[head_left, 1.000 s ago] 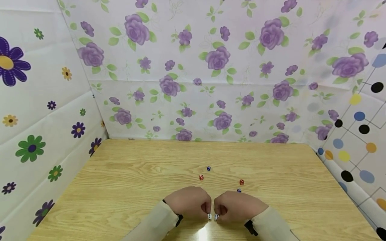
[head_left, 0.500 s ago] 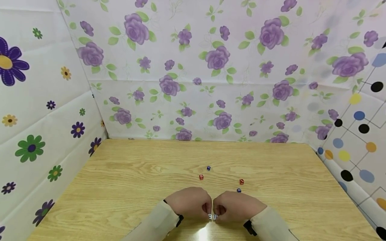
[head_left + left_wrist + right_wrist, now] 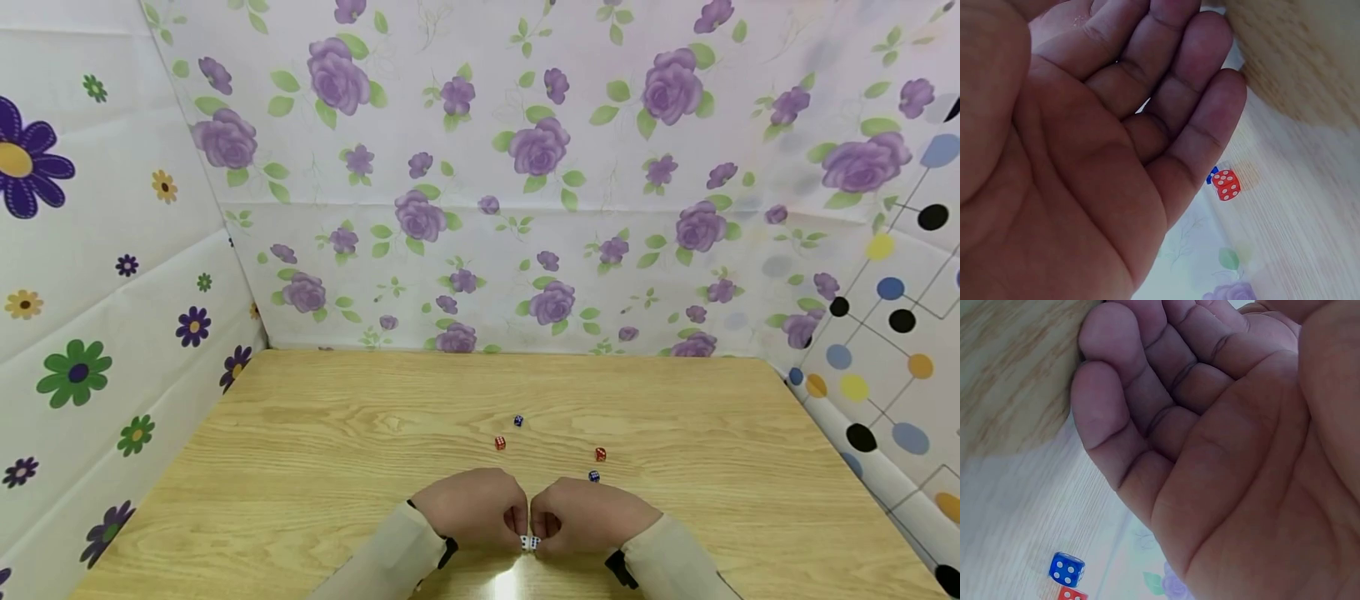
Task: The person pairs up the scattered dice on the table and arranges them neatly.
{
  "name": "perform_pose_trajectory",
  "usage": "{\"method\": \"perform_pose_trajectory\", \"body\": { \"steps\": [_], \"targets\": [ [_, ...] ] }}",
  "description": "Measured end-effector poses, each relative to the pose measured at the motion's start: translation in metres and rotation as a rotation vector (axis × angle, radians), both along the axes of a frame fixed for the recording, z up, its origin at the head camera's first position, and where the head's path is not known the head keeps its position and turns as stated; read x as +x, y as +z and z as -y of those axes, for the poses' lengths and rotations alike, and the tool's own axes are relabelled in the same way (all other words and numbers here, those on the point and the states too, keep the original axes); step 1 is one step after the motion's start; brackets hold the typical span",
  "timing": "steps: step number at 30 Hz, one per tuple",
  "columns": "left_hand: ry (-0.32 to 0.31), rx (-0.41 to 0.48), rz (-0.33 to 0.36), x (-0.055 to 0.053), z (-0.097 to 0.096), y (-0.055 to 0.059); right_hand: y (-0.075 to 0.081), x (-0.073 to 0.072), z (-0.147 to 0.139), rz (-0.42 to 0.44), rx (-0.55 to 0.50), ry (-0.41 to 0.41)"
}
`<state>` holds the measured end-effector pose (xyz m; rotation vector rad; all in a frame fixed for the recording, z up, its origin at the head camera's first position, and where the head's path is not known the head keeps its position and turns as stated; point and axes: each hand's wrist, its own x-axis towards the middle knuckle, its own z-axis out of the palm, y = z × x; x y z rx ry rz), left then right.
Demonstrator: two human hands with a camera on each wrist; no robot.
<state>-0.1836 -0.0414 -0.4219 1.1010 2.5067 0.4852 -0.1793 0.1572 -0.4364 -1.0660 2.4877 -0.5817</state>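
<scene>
Two white dice (image 3: 529,543) sit side by side and touching on the wooden table (image 3: 315,467) near its front edge. My left hand (image 3: 516,525) has its fingers curled and pinches the left die. My right hand (image 3: 546,525) mirrors it and pinches the right die. The knuckles of both hands almost meet above the pair. In the left wrist view the left hand (image 3: 1085,156) fills the picture palm-on with bent fingers, and its die is hidden. In the right wrist view the right hand (image 3: 1222,425) looks the same, its die also hidden.
Beyond the hands lie a blue die (image 3: 518,421), a red die (image 3: 500,443), another red die (image 3: 600,454) and a blue die (image 3: 594,477) close to my right knuckles. Flowered sheets wall the table at the back and left, a dotted sheet (image 3: 885,333) at the right.
The two hands have drawn slightly together, closing the small gap between the two white dice until they touch. The other dice have not moved.
</scene>
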Motion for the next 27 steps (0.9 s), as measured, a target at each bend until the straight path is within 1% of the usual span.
{"method": "perform_pose_trajectory", "body": {
  "steps": [12,18,22,27],
  "targets": [
    [-0.005,-0.006,-0.026,-0.0006,0.0005,0.0000,0.0065,0.0023,0.0026,0.026,-0.011,-0.024],
    [-0.013,0.000,0.000,-0.0007,0.0013,0.0018,0.0074,0.0030,0.0021,0.031,-0.007,-0.032],
    [-0.024,0.002,0.003,-0.0002,0.0015,0.0034,0.0080,0.0029,0.0016,0.044,-0.002,-0.029],
    [-0.030,0.013,0.024,-0.0018,0.0033,0.0053,0.0092,-0.0008,-0.0050,-0.017,-0.005,-0.053]
  ]
}}
